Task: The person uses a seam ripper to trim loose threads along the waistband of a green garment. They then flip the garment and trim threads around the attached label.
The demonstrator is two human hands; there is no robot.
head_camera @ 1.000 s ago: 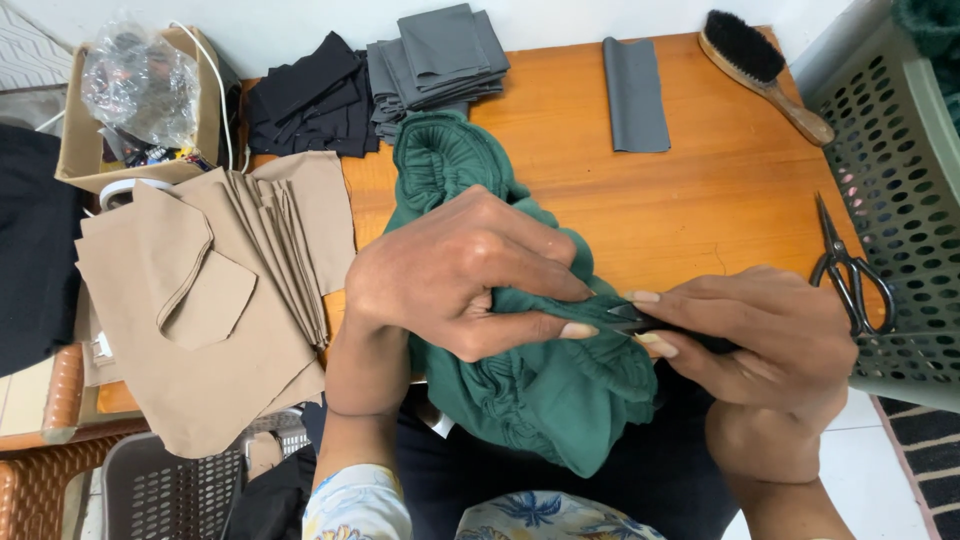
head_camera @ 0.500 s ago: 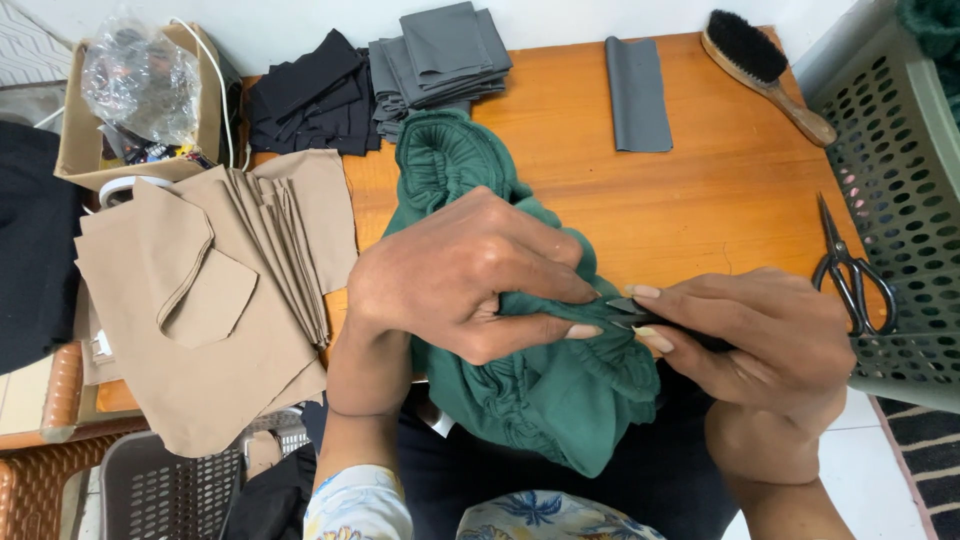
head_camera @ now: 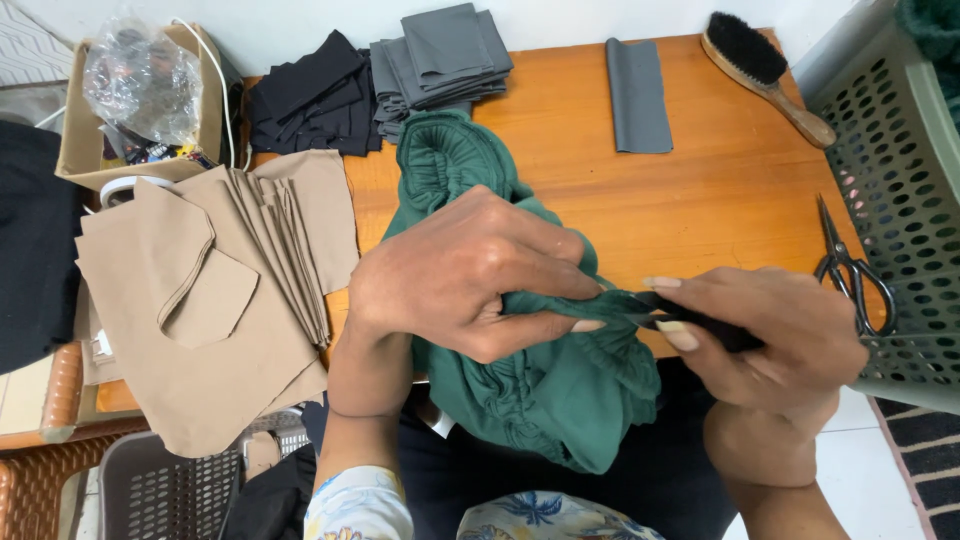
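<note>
Small tailoring workshop. Wooden table carries stacked cut fabric pieces, scissors, and a clothes brush.

Barely any change vs 1 s ago: right hand w/ its dark tool has crept slightly left toward the left hand, so fingertips now nearly meet over the pinched fold of green garment.

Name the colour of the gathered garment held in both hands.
Dark green garment, clearest in the head view.
</note>
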